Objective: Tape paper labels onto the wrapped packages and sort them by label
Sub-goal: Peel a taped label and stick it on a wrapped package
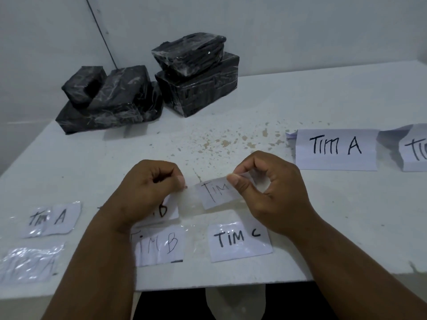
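Note:
My left hand and my right hand pinch the two ends of a clear tape strip above the table, with a small paper label reading "TIM" stuck on it. Below lie taped labels: "TIM A", another taped label that is hard to read, "TIM B", "TIM C", and one partly hidden under my left wrist. Several black wrapped packages sit at the back: a low pile on the left and a stacked pair beside it.
A large "TIM A" sign lies at the right, with another sign cut off by the frame edge. The white table has brown specks in the middle. Its front edge runs just below the labels. A wall stands behind.

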